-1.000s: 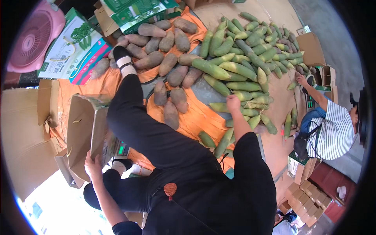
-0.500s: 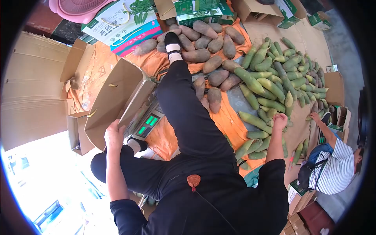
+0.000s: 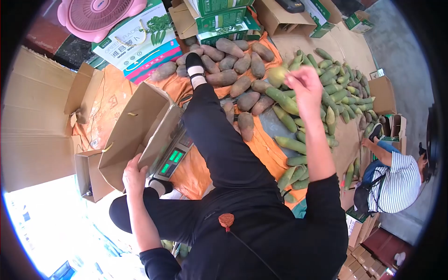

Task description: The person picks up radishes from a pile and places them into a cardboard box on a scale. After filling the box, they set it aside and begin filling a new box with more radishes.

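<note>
My left hand (image 3: 134,176) is closed on the edge of an open cardboard box (image 3: 134,116), which rests on a digital scale with green lit numbers (image 3: 171,161). My right hand (image 3: 305,86) is raised above the heap of green radishes (image 3: 343,91). Between its fingertips is one end of a green radish (image 3: 277,76), slightly blurred by motion. Below it, more long green radishes spread over a sheet on the floor. The inside of the box is mostly hidden by its walls.
Brownish, soil-covered roots (image 3: 227,77) lie on orange cloth (image 3: 261,140) around my foot. Printed radish cartons (image 3: 140,42) and a pink basin-like item (image 3: 98,18) stand ahead. A co-worker in a striped shirt (image 3: 396,186) is at the right. Another cardboard box (image 3: 91,175) sits left.
My right hand has moved up and forward from the near part of the heap and now has a radish in its fingers. My left hand keeps its hold on the box edge.
</note>
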Demonstrator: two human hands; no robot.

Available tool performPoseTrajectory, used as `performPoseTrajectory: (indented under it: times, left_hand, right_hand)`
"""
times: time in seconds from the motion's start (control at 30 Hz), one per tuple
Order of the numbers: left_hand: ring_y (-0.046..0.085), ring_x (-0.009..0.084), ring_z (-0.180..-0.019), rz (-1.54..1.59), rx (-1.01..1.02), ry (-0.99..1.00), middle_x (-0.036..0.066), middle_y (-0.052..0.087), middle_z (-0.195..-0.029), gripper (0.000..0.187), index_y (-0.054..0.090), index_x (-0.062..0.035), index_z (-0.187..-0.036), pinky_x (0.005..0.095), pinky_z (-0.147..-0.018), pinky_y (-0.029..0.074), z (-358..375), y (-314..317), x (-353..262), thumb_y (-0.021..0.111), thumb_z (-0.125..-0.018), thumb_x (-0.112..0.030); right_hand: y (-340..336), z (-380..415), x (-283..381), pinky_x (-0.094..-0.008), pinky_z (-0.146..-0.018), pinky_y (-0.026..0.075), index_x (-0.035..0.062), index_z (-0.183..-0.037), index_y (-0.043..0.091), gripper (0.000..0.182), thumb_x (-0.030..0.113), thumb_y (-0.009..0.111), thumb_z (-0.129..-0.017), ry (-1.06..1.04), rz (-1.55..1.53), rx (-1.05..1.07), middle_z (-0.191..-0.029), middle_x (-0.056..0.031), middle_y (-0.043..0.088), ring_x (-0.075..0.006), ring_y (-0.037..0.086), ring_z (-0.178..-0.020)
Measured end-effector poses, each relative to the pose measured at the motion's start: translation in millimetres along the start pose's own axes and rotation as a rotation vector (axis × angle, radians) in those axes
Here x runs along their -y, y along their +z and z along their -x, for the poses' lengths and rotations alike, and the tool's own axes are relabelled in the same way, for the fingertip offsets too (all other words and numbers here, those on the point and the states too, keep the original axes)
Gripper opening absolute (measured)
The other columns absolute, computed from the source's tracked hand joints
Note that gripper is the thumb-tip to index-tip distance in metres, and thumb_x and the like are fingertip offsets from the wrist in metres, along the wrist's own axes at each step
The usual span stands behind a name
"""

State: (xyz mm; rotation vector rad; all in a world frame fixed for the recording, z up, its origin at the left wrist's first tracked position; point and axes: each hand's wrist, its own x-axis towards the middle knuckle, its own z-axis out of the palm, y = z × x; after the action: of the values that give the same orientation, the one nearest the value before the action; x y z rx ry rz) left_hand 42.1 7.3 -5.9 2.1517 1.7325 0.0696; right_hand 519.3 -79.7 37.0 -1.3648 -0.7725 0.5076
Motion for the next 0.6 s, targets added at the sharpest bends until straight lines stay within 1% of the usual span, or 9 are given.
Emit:
performPoseTrajectory:
  times: [0.07, 0.13, 0.17, 0.27, 0.33, 0.4, 0.47, 0.53, 0.6]
  left_hand:
    - [0.062, 0.0353, -0.088, 0.027, -0.008, 0.021, 0.018, 0.064, -0.099, 0.040, 0.062, -0.0094, -0.112, 0.0419, -0.078, 0.048, -1, -1, -2, 0.066, -0.073, -0.008]
    - [0.063, 0.0363, -0.086, -0.024, 0.067, -0.068, 0.019, 0.065, -0.091, 0.034, 0.063, -0.0089, -0.108, 0.0424, -0.077, 0.048, -1, -4, -9, 0.065, -0.074, -0.011]
    - [0.062, 0.0368, -0.085, -0.016, 0.042, -0.042, 0.020, 0.065, -0.086, 0.031, 0.064, -0.0088, -0.106, 0.0430, -0.076, 0.048, -1, -1, -4, 0.064, -0.075, -0.011]
    - [0.062, 0.0380, -0.085, -0.026, 0.038, -0.015, 0.021, 0.065, -0.086, 0.031, 0.064, -0.0075, -0.105, 0.0435, -0.076, 0.048, -1, 1, -4, 0.065, -0.074, -0.011]
    - [0.062, 0.0383, -0.085, -0.046, 0.039, -0.021, 0.022, 0.064, -0.085, 0.030, 0.064, -0.0070, -0.104, 0.0436, -0.075, 0.048, 1, -1, -10, 0.065, -0.074, -0.011]
    - [0.062, 0.0386, -0.085, -0.073, 0.037, -0.030, 0.022, 0.064, -0.085, 0.030, 0.064, -0.0064, -0.104, 0.0437, -0.075, 0.048, 1, -1, -11, 0.064, -0.074, -0.011]
    - [0.062, 0.0390, -0.084, -0.099, 0.038, -0.047, 0.022, 0.064, -0.085, 0.031, 0.064, -0.0058, -0.104, 0.0437, -0.075, 0.048, -1, 3, -4, 0.065, -0.074, -0.011]
    - [0.062, 0.0389, -0.084, -0.084, 0.042, -0.043, 0.022, 0.064, -0.084, 0.031, 0.064, -0.0056, -0.104, 0.0436, -0.074, 0.048, -1, 2, -6, 0.065, -0.074, -0.011]
    - [0.062, 0.0388, -0.083, -0.063, 0.051, -0.042, 0.022, 0.064, -0.084, 0.030, 0.064, -0.0054, -0.103, 0.0434, -0.074, 0.048, -1, 2, -8, 0.065, -0.073, -0.011]
  right_hand:
    - [41, -11, 33, -0.0256, -0.075, 0.052, 0.0041, -0.095, 0.050, 0.018, -0.007, 0.058, -0.082, -0.117, 0.009, 0.133, -0.090, -0.0067, 0.063, -0.0131, 0.062, -0.082]
    - [86, -21, 57, -0.0261, -0.076, 0.052, 0.0037, -0.095, 0.050, 0.021, -0.009, 0.058, -0.080, -0.308, -0.149, 0.248, -0.090, -0.0072, 0.063, -0.0139, 0.063, -0.085]
    - [109, -21, 73, -0.0266, -0.078, 0.053, 0.0041, -0.094, 0.050, 0.022, -0.010, 0.059, -0.080, -0.240, -0.196, 0.271, -0.090, -0.0074, 0.063, -0.0148, 0.063, -0.087]
    - [179, -23, 78, -0.0267, -0.076, 0.052, 0.0038, -0.091, 0.051, 0.019, -0.010, 0.057, -0.079, -0.306, -0.246, 0.350, -0.089, -0.0071, 0.062, -0.0153, 0.064, -0.085]
    - [226, -14, 66, -0.0270, -0.072, 0.051, 0.0046, -0.086, 0.053, 0.017, -0.009, 0.058, -0.077, -0.214, -0.308, 0.374, -0.083, -0.0064, 0.063, -0.0140, 0.064, -0.083]
    - [256, 7, 58, -0.0272, -0.069, 0.050, 0.0062, -0.080, 0.054, 0.014, -0.007, 0.057, -0.077, -0.123, -0.194, 0.372, -0.073, -0.0053, 0.061, -0.0132, 0.064, -0.079]
    - [287, 27, 33, -0.0314, -0.064, 0.050, 0.0074, -0.076, 0.055, 0.015, -0.008, 0.054, -0.075, -0.020, -0.231, 0.395, -0.065, -0.0066, 0.059, -0.0186, 0.064, -0.073]
    - [301, 45, 6, -0.0367, -0.061, 0.048, 0.0081, -0.077, 0.055, 0.016, -0.007, 0.053, -0.073, -0.247, 0.024, 0.385, -0.066, -0.0082, 0.059, -0.0258, 0.061, -0.068]
    - [307, 58, -14, -0.0407, -0.059, 0.046, 0.0093, -0.077, 0.056, 0.016, -0.005, 0.054, -0.071, -0.320, 0.174, 0.453, -0.067, -0.0084, 0.059, -0.0302, 0.059, -0.066]
